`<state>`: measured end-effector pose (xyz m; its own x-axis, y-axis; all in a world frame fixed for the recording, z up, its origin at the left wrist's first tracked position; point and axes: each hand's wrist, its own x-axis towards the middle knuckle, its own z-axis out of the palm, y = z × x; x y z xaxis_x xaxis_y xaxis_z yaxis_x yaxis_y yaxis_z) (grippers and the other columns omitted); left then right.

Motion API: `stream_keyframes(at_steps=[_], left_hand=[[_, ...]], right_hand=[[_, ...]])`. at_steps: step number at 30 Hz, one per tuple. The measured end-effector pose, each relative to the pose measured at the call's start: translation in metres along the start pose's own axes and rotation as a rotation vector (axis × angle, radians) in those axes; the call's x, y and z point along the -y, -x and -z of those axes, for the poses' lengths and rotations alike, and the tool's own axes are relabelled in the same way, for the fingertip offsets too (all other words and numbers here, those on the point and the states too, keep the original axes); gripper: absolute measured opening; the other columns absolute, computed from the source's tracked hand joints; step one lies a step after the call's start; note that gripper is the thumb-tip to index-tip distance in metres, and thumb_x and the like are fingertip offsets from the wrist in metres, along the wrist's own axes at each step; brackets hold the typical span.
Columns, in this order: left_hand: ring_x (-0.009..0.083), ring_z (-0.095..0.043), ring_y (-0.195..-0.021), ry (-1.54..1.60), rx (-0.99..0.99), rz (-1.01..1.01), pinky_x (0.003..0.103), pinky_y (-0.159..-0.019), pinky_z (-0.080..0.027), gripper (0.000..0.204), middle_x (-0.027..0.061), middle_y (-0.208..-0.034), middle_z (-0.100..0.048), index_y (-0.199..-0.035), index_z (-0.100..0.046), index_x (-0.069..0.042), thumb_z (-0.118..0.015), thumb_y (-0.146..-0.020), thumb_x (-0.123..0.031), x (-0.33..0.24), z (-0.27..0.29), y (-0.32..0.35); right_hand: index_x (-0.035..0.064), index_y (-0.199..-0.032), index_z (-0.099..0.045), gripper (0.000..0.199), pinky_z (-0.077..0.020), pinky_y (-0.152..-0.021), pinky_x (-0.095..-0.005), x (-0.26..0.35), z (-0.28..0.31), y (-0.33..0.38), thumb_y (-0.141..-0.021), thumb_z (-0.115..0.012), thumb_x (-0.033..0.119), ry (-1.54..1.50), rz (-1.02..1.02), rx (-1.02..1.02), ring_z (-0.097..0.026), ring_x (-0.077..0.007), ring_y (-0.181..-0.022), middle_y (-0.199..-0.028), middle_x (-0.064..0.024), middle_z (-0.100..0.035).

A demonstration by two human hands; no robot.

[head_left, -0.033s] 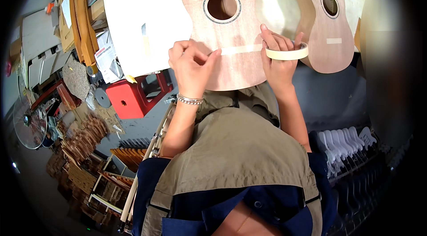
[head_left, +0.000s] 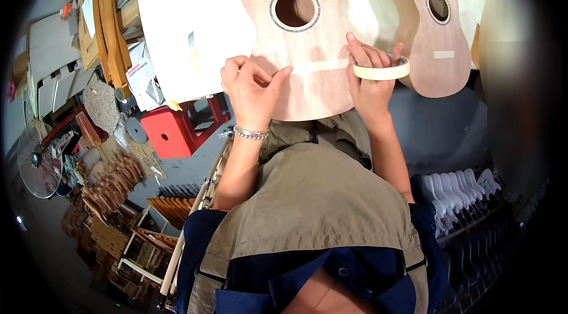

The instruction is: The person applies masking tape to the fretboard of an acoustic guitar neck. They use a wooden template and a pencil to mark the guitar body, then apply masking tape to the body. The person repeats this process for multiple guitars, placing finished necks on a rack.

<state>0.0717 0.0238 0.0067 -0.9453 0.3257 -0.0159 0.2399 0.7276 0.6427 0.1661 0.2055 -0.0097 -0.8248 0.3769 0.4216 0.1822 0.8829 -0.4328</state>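
Note:
An unfinished ukulele (head_left: pixel 296 98) of pale wood lies in front of me, its body end toward my lap. A strip of masking tape (head_left: pixel 322 66) spans its top below the soundhole. At the strip's left end is my left hand (head_left: pixel 251 95), fingers curled and thumb tip against the tape end. My right hand (head_left: pixel 373 98) is at the body's right side, with its fingers through a roll of masking tape (head_left: pixel 378 75) and the fingertips by the strip's right end. How the fingers grip the tape is partly hidden.
A second unfinished ukulele (head_left: pixel 441 77) lies to the right, bearing a short tape piece (head_left: pixel 444 54). Both rest at the white table (head_left: pixel 177 12). A red stool (head_left: pixel 165 131) stands lower left, near a fan (head_left: pixel 38 160). White guitar-shaped parts (head_left: pixel 452 187) hang on a rack at right.
My left hand has shifted slightly left and down, its thumb drawing a little leftward. The right hand and the tape roll look almost the same.

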Motion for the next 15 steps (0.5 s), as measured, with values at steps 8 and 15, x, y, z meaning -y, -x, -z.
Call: stream_keyframes(at_steps=[8, 15], left_hand=[[0.0330, -0.030, -0.126, -0.576, 0.051, -0.301, 0.053, -0.108, -0.008, 0.040, 0.0151, -0.134, -0.038, -0.126, -0.054, -0.036, -0.054, -0.086, -0.039, -0.005, -0.008, 0.037], [0.0365, -0.045, -0.102, -0.526, -0.188, 0.037, 0.045, -0.091, -0.037, 0.036, 0.0218, -0.109, -0.050, -0.106, -0.056, 0.002, -0.065, -0.082, -0.025, 0.160, 0.028, -0.060]], right_hand=[[0.0189, -0.117, -0.061, 0.053, -0.0265, -0.104, -0.0553, -0.002, -0.005, -0.001, -0.069, -0.064, -0.002, 0.026, 0.006, -0.018, -0.060, -0.0167, -0.086, -0.086, 0.0007, -0.059], [0.0178, -0.116, -0.062, 0.051, -0.0275, -0.103, -0.0553, 0.000, -0.002, -0.003, -0.069, -0.063, -0.002, -0.004, -0.008, -0.006, -0.059, -0.0183, -0.086, -0.088, -0.0010, -0.058]])
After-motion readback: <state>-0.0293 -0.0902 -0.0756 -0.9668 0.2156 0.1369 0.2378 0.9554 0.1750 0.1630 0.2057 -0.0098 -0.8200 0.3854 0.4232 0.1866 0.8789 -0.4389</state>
